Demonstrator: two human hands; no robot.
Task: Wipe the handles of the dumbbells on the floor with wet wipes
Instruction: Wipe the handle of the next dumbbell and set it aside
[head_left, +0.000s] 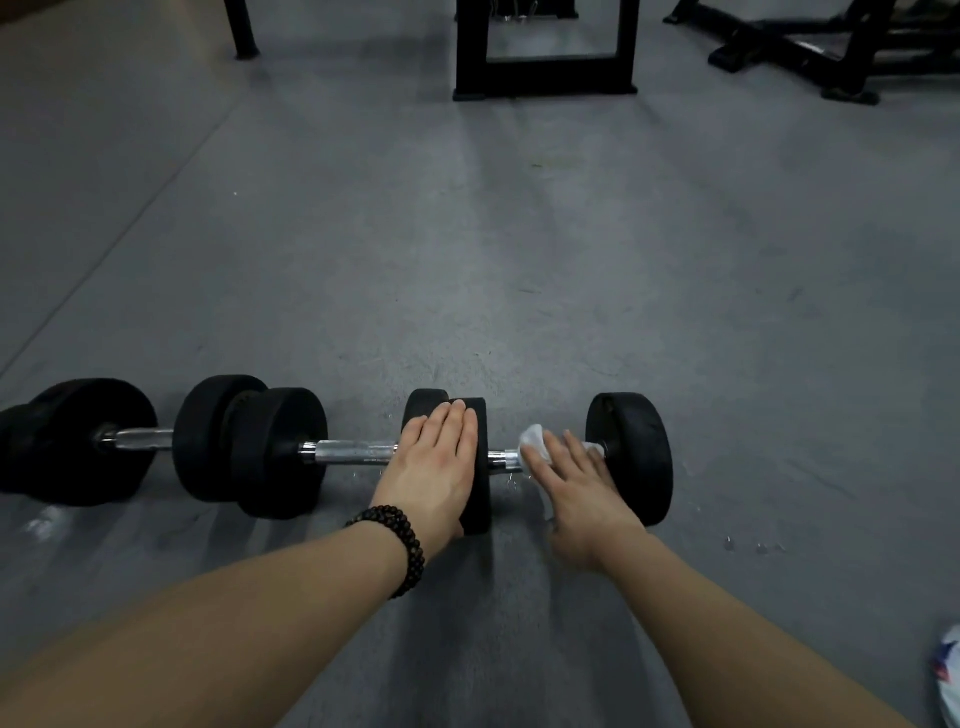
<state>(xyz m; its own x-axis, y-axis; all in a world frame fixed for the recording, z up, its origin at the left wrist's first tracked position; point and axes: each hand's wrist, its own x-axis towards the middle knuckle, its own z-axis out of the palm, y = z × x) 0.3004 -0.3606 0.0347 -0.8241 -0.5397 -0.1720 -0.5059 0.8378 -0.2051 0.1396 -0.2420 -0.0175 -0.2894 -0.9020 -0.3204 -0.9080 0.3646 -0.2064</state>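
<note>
Three black dumbbells lie end to end on the grey floor. The right dumbbell (631, 457) has a chrome handle (500, 460) mostly covered by my right hand (582, 483). That hand lies across the handle with fairly straight fingers and presses a white wet wipe (535, 447) onto it. My left hand (431, 462), with a bead bracelet at the wrist, rests flat on top of that dumbbell's left plate (477, 499). The middle dumbbell (280, 452) and the left dumbbell (78, 441) lie untouched, their chrome handles bare.
A black metal frame (545, 78) stands at the far centre, more black gym equipment (810, 47) at the far right, and a black leg (241, 31) at the far left. A white packet (949, 675) lies at the bottom right edge. Water drops (753, 545) spot the floor.
</note>
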